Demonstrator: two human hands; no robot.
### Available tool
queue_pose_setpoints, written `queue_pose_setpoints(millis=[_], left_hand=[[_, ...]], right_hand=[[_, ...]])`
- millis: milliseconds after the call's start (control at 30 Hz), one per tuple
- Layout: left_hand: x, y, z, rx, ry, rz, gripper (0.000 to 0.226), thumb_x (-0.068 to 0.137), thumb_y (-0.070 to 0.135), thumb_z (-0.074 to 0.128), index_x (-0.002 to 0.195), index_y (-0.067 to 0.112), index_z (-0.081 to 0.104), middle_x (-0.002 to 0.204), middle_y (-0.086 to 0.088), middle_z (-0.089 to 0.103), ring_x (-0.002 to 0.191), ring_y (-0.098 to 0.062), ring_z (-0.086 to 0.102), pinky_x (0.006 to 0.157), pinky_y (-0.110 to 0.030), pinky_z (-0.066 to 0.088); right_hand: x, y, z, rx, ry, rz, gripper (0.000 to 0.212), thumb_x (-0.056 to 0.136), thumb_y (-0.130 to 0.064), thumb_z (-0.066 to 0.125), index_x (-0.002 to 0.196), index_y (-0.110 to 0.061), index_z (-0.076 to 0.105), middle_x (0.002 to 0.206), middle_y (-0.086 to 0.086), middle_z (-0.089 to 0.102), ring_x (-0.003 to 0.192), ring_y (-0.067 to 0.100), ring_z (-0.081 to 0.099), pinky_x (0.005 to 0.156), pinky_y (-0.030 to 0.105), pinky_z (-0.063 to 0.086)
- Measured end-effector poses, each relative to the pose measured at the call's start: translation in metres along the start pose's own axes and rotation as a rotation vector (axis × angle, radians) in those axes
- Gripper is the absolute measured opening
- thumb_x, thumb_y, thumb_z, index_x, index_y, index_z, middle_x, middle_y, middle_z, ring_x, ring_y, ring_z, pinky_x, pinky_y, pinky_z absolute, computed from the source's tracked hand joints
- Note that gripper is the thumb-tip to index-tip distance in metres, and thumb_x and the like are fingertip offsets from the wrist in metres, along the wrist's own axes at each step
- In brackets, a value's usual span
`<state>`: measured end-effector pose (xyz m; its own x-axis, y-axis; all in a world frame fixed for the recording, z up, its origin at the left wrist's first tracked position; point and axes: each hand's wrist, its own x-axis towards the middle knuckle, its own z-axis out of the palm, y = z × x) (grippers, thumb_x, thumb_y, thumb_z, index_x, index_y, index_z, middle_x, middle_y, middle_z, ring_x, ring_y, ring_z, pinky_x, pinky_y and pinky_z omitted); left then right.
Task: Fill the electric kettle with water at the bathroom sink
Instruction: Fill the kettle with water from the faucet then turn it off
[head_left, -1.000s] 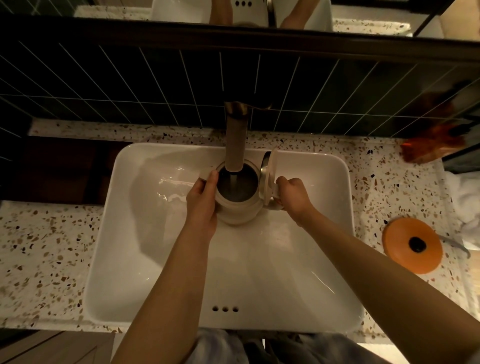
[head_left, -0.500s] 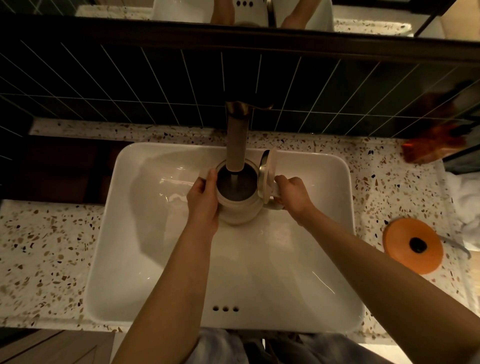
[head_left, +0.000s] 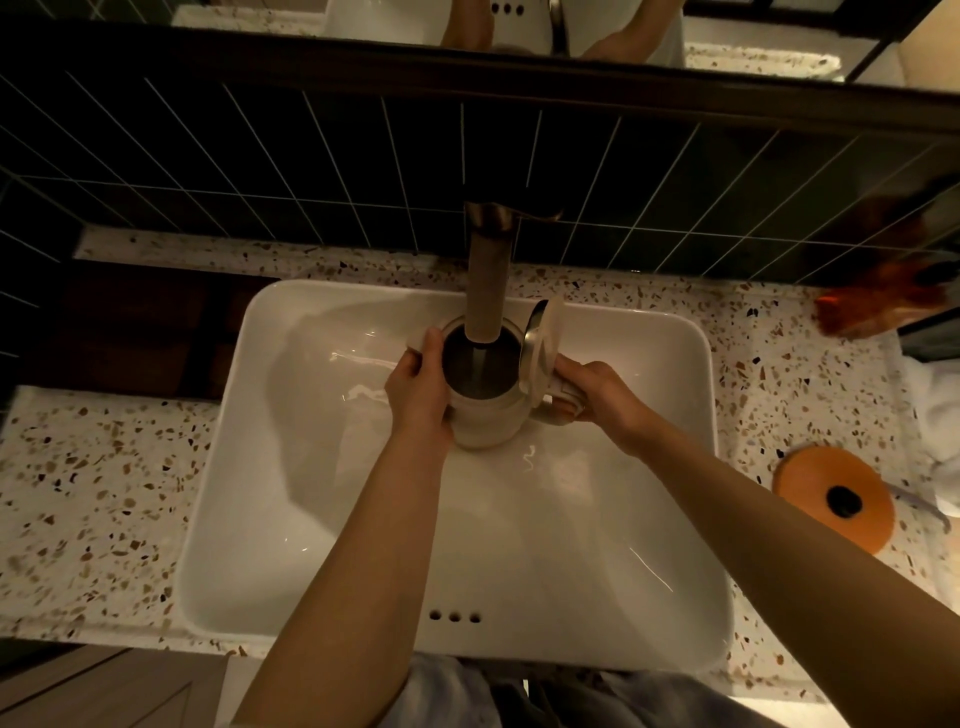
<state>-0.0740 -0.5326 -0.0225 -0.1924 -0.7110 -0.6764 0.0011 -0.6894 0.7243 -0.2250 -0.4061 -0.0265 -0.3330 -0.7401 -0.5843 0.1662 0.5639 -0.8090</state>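
— Kettle (head_left: 483, 415) position?
— Inside the white sink (head_left: 597, 545), toward its 12 o'clock end, mouth directly under the faucet (head_left: 488, 291); a thin stream of water (head_left: 479, 364) falls in.
— Lid (head_left: 540, 348)?
— Flipped up at the kettle's 3 o'clock side.
— Hands?
— Left hand (head_left: 418, 395) wraps closed on the body at 9 o'clock. Right hand (head_left: 597, 400) is clamped around the handle at 3 o'clock.
— Anything else?
— An orange disc (head_left: 831, 499) on the speckled counter (head_left: 78, 493), at the sink's 3 o'clock.

My kettle (head_left: 488, 415) is cream, the sink (head_left: 571, 545) white, the counter (head_left: 93, 499) speckled brown, the tiles (head_left: 311, 171) dark, the round lid (head_left: 831, 496) orange.
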Motion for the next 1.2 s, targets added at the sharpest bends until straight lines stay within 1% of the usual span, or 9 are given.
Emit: queue_pose_setpoints(millis=[100, 167, 233, 400, 600, 733, 900, 1067, 1200], left_hand=[[0.000, -0.001, 0.001, 0.006, 0.014, 0.003, 0.015, 0.090, 0.042, 0.063, 0.091, 0.029, 0.069, 0.107, -0.002, 0.074, 0.103, -0.021, 0.068, 0.092, -0.042, 0.056], [-0.002, -0.001, 0.002, 0.004, 0.017, -0.003, 0.015, 0.090, 0.042, 0.062, 0.090, 0.029, 0.069, 0.106, -0.002, 0.074, 0.102, -0.021, 0.069, 0.090, -0.041, 0.056], [-0.004, -0.001, 0.002, 0.000, 0.013, -0.009, 0.014, 0.091, 0.041, 0.063, 0.090, 0.028, 0.069, 0.104, -0.001, 0.074, 0.101, -0.020, 0.069, 0.088, -0.039, 0.057], [-0.008, -0.003, 0.001, 0.000, -0.015, -0.023, 0.014, 0.090, 0.039, 0.065, 0.094, 0.026, 0.071, 0.104, -0.001, 0.075, 0.100, -0.018, 0.070, 0.090, -0.039, 0.056], [-0.012, 0.000, -0.002, 0.007, -0.045, -0.026, 0.013, 0.091, 0.038, 0.064, 0.094, 0.027, 0.071, 0.094, 0.006, 0.075, 0.091, -0.012, 0.068, 0.076, -0.032, 0.053], [-0.013, 0.002, -0.004, 0.021, -0.055, -0.024, 0.015, 0.091, 0.038, 0.063, 0.097, 0.026, 0.071, 0.091, 0.008, 0.074, 0.090, -0.013, 0.067, 0.078, -0.034, 0.053], [-0.016, 0.003, -0.004, 0.050, -0.055, -0.029, 0.014, 0.092, 0.038, 0.062, 0.098, 0.028, 0.069, 0.089, 0.011, 0.072, 0.085, -0.009, 0.064, 0.068, -0.031, 0.049], [-0.016, 0.003, -0.007, 0.094, -0.057, -0.022, 0.013, 0.091, 0.040, 0.062, 0.086, 0.029, 0.067, 0.089, 0.011, 0.071, 0.090, -0.011, 0.062, 0.084, -0.037, 0.048], [-0.013, -0.004, -0.014, 0.205, -0.046, 0.043, 0.019, 0.093, 0.047, 0.056, 0.089, 0.031, 0.065, 0.099, 0.008, 0.070, 0.099, -0.013, 0.062, 0.096, -0.042, 0.047]], right_hand=[[0.002, 0.003, 0.003, 0.028, 0.054, -0.012, 0.056, 0.088, -0.056, 0.052, 0.065, -0.008, 0.068, 0.065, 0.009, 0.064, 0.068, 0.023, 0.061, 0.082, 0.039, 0.051], [0.003, 0.003, 0.007, 0.038, 0.125, -0.011, 0.054, 0.094, -0.045, 0.052, 0.053, -0.012, 0.063, 0.052, 0.002, 0.059, 0.052, 0.012, 0.056, 0.068, 0.030, 0.048], [0.004, 0.003, 0.010, 0.031, 0.183, -0.019, 0.054, 0.094, -0.042, 0.053, 0.049, -0.011, 0.055, 0.048, 0.004, 0.051, 0.044, 0.011, 0.047, 0.060, 0.027, 0.041], [0.003, 0.003, 0.013, 0.044, 0.252, -0.035, 0.058, 0.074, -0.055, 0.056, 0.077, 0.002, 0.065, 0.070, 0.022, 0.053, 0.066, 0.030, 0.048, 0.071, 0.037, 0.042], [0.004, 0.001, 0.013, 0.016, 0.284, -0.025, 0.053, 0.071, -0.054, 0.054, 0.069, -0.001, 0.062, 0.066, 0.020, 0.051, 0.064, 0.031, 0.049, 0.070, 0.038, 0.042], [0.005, 0.001, 0.014, 0.014, 0.311, -0.031, 0.052, 0.070, -0.053, 0.054, 0.063, -0.002, 0.061, 0.061, 0.017, 0.050, 0.062, 0.029, 0.049, 0.068, 0.037, 0.043], [0.005, 0.003, 0.015, 0.005, 0.311, -0.025, 0.065, 0.063, -0.060, 0.053, 0.075, 0.002, 0.067, 0.068, 0.022, 0.054, 0.066, 0.031, 0.052, 0.070, 0.039, 0.045], [0.008, 0.004, 0.015, 0.002, 0.327, -0.013, 0.085, 0.065, -0.060, 0.055, 0.079, 0.024, 0.058, 0.070, 0.025, 0.059, 0.068, 0.035, 0.057, 0.078, 0.053, 0.053], [0.009, 0.003, 0.019, 0.007, 0.342, 0.003, 0.085, 0.067, -0.059, 0.058, 0.086, 0.024, 0.059, 0.085, 0.042, 0.063, 0.086, 0.053, 0.065, 0.084, 0.060, 0.055]])
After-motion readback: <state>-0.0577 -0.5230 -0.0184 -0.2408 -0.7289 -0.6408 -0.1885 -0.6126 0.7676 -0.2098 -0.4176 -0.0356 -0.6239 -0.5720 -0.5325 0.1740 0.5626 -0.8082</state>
